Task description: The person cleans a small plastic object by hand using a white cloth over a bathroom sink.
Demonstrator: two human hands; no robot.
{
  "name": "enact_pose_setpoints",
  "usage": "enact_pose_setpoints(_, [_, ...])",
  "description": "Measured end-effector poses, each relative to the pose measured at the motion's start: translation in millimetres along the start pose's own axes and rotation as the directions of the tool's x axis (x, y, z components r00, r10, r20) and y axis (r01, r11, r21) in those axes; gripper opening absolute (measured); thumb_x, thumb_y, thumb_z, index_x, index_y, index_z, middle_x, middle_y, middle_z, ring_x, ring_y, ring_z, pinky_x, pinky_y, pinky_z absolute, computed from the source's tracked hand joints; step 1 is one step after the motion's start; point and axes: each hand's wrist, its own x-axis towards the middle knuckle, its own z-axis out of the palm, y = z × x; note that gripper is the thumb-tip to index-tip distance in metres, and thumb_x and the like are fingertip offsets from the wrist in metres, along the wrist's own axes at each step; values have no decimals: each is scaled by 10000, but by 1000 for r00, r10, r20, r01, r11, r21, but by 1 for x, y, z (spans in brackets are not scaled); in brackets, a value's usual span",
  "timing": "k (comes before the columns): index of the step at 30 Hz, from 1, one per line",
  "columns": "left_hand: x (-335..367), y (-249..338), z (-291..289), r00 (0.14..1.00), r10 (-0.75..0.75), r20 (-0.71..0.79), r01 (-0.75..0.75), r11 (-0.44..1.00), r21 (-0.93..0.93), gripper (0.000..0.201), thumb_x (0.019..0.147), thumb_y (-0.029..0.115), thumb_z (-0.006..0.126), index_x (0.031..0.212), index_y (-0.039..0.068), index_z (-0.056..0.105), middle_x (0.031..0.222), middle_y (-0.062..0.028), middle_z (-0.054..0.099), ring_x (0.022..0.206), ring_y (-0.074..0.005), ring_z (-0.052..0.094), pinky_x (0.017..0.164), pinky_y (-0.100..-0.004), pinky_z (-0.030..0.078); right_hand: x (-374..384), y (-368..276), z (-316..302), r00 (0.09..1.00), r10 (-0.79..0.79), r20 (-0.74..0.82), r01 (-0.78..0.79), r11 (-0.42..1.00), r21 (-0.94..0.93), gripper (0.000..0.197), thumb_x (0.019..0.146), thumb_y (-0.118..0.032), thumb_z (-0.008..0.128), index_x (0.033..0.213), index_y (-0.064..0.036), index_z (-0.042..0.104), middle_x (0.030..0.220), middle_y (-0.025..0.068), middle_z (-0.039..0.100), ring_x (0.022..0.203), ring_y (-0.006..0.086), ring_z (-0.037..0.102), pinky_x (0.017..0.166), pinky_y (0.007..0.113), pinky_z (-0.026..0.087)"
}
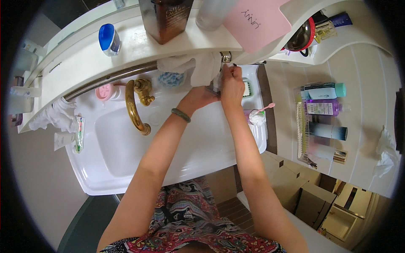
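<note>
My left hand (200,98) and my right hand (232,87) meet over the back right of the white sink (114,139). The right hand's fingers are closed high up, just below the metal bracket (226,56) of the towel rail. Between the hands is a small greyish thing (215,83), mostly hidden, and I cannot tell what it is. My left fingers close at its lower end, their tips hidden by the right wrist. A white towel (201,67) hangs from the rail beside them. Close to the right hand sits a green soap dish (247,87) with white soap.
A brass faucet (134,110) arches over the basin. Right of my arms stands a cup (257,117) with white contents and a pink-handled utensil. Bottles (324,109) fill a wall rack at right. A shelf (135,46) overhangs the sink, carrying a dark brown bottle (166,19).
</note>
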Motion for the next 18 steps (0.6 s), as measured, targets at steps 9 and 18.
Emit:
enact_pose_setpoints(9, [4, 14, -14, 990, -26, 141, 10, 993, 115, 632, 829, 337, 603, 1321, 65, 314, 1363, -106, 318, 1231, -284, 347, 999, -471, 342, 13, 1, -4, 993, 118, 27, -92, 885, -457, 112, 816, -93, 486, 864, -45, 575, 813, 134, 591, 653, 289, 638, 518, 368, 519])
enact_pose_setpoints(18, [-11, 32, 20, 979, -163, 126, 198, 912, -360, 602, 873, 411, 513, 1330, 76, 309, 1376, -113, 307, 1247, -310, 328, 1012, -510, 318, 20, 2, -3, 988, 119, 97, -51, 850, -524, 148, 801, -132, 483, 780, -50, 605, 722, 136, 646, 658, 299, 654, 571, 386, 529])
